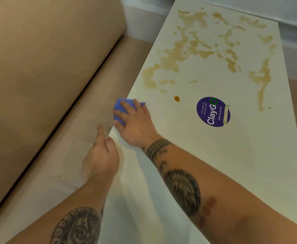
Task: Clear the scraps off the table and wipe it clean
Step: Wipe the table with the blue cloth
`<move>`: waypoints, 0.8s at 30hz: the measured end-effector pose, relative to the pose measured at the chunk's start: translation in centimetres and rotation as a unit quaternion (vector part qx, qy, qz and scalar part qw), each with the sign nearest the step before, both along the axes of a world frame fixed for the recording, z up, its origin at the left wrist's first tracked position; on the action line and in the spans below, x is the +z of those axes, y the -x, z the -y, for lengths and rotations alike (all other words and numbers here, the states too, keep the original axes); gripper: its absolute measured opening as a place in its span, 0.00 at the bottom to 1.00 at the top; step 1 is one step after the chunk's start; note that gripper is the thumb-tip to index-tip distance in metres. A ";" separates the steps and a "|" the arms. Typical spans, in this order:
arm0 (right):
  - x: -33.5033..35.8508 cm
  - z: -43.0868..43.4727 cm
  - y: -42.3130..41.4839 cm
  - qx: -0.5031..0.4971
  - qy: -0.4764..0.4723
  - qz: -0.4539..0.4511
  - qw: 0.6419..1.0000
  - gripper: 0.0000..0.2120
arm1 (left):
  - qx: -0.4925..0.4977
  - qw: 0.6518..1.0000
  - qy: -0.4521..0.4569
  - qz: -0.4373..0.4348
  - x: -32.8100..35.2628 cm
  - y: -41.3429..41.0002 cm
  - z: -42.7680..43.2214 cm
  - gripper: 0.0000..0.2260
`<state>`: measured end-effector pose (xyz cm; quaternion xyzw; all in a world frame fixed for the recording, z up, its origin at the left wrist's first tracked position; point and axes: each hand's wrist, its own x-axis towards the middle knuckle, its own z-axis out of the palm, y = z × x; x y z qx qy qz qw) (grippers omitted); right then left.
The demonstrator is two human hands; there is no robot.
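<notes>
Head view: the right hand (pixel 135 124) lies flat on a blue cloth (pixel 119 110), fingers (pixel 126 107) spread and pressing it at the desk (pixel 232 155) edge — likely to sweep scraps off the side. The left hand (pixel 101 155), loosely curled and holding nothing visible, waits just below that edge, probably to catch them — tan smears (pixel 188 50) lie well beyond the cloth, unwiped.

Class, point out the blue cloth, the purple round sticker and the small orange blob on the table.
blue cloth (pixel 118 106): head view, bare upper left corner.
purple round sticker (pixel 212 112): head view, its middle.
small orange blob (pixel 176 98): head view, its centre.
</notes>
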<state>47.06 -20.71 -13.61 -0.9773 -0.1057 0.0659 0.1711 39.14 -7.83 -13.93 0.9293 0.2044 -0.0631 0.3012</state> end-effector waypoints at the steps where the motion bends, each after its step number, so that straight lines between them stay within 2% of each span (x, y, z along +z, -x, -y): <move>1: 0.1 0.2 1.8 0.030 -0.012 0.009 0.999 0.23 | 0.011 1.000 0.022 0.019 0.1 0.3 -0.1 0.25; 3: 0.0 1.9 5.3 0.033 -0.030 0.013 0.999 0.25 | 0.026 0.995 0.072 0.061 0.3 0.8 -0.1 0.27; 5: -0.3 4.1 6.6 -0.016 -0.008 0.012 1.000 0.27 | 0.029 0.992 0.097 0.077 0.3 1.0 0.0 0.29; 10: 0.0 1.9 0.5 -0.143 0.015 -0.020 0.989 0.26 | 0.035 0.990 0.106 0.081 0.1 0.9 -0.1 0.29; 12: 0.1 0.4 0.1 -0.119 0.002 -0.026 0.993 0.26 | 0.032 0.990 0.109 0.087 0.0 0.8 -0.1 0.30; 16: -0.2 0.2 6.2 0.016 -0.035 0.013 0.999 0.23 | 0.022 0.988 0.122 0.092 -0.2 0.7 -0.4 0.31; 20: -0.4 1.2 13.1 0.012 -0.028 0.019 0.999 0.23 | 0.015 0.985 0.142 0.102 -0.1 0.9 -0.5 0.30; 24: 0.3 2.8 19.4 -0.011 -0.012 -0.003 1.000 0.25 | 0.001 0.987 0.119 0.104 -0.1 0.7 -0.7 0.29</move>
